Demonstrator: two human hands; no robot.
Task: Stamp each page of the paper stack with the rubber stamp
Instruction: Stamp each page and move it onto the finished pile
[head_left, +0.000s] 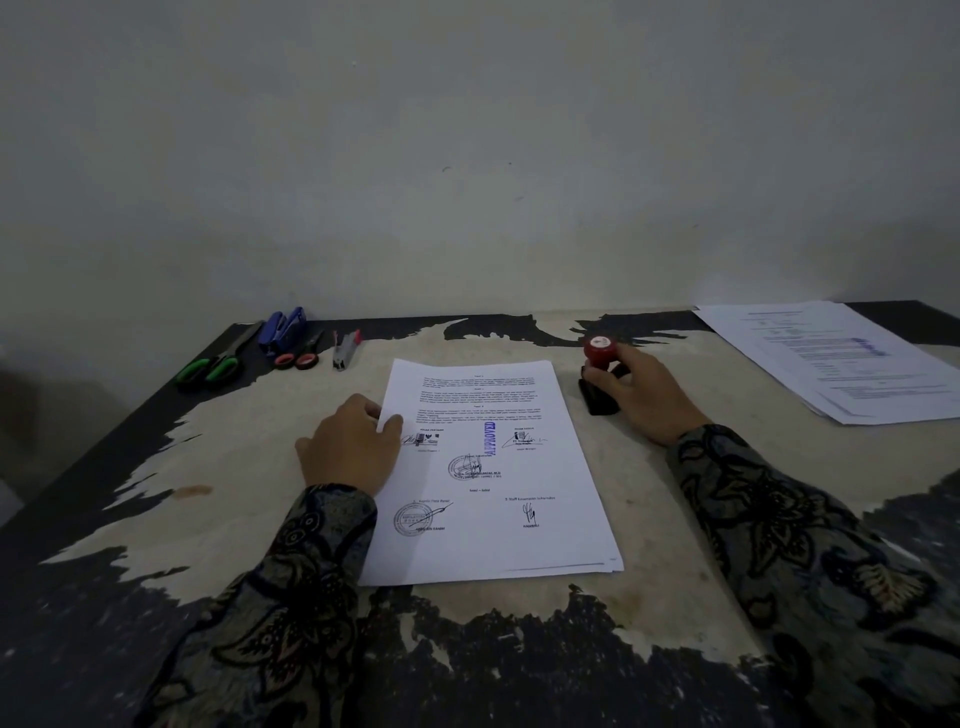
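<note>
A stack of white printed pages (498, 499) lies in the middle of the worn table (234, 467). Its top page bears a blue APPROVED mark (490, 438) beside signatures and round seals. My left hand (350, 447) rests flat on the stack's left edge, thumb on the paper. The rubber stamp (598, 347), with a red round knob, stands on a black ink pad (597, 397) to the right of the stack. My right hand (641, 392) grips the stamp just below the knob.
A second pile of printed pages (841, 358) lies at the table's far right. Along the far left edge sit green-handled scissors (210, 366), a blue stapler (283, 327), red-handled scissors (301, 356) and a small grey stapler (345, 351). A wall stands behind the table.
</note>
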